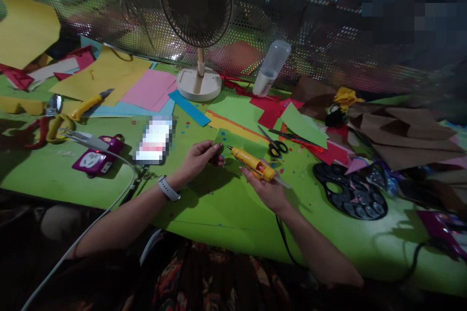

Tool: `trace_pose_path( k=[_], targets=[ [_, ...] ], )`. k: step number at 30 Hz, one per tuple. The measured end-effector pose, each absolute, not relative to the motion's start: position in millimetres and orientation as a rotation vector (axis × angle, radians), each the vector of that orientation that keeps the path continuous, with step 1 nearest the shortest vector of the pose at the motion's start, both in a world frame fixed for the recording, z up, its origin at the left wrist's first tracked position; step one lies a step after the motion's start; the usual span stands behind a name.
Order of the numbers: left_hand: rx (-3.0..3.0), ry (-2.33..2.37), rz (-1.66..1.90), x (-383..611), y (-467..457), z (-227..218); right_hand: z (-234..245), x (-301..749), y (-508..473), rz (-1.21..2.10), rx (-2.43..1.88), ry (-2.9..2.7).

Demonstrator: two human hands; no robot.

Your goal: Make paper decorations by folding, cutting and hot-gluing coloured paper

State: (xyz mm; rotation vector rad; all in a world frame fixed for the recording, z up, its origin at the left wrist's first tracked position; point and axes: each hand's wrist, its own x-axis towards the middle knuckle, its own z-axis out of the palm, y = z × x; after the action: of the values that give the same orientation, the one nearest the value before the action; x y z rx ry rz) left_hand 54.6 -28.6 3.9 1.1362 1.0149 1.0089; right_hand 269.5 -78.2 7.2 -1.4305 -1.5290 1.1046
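Observation:
My right hand [267, 189] is wrapped round a yellow hot glue gun [251, 161], its nozzle pointing up and to the left, a clear glue stick [282, 182] jutting from its back end. My left hand [202, 156], with a white watch on the wrist, pinches the left corner of a green paper piece [242, 142]. The nozzle tip is near that paper; whether it touches cannot be made out. Black-handled scissors [278, 148] lie just right of the paper.
A white-based fan [199, 86] and a clear bottle [270, 70] stand at the back. To the left are a phone [155, 140], a purple power socket [98, 158] and a yellow cutter [89, 105]. A black paint palette [350, 192] and brown paper [397, 126] lie right.

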Motion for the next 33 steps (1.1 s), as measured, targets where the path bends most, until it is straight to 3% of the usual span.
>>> trace_pose_path(
  k=[33],
  targets=[
    [1.174,0.965,1.042,53.7,-28.1,0.6,7.8,267.3,-78.4,1.047,-1.460,-1.544]
  ],
)
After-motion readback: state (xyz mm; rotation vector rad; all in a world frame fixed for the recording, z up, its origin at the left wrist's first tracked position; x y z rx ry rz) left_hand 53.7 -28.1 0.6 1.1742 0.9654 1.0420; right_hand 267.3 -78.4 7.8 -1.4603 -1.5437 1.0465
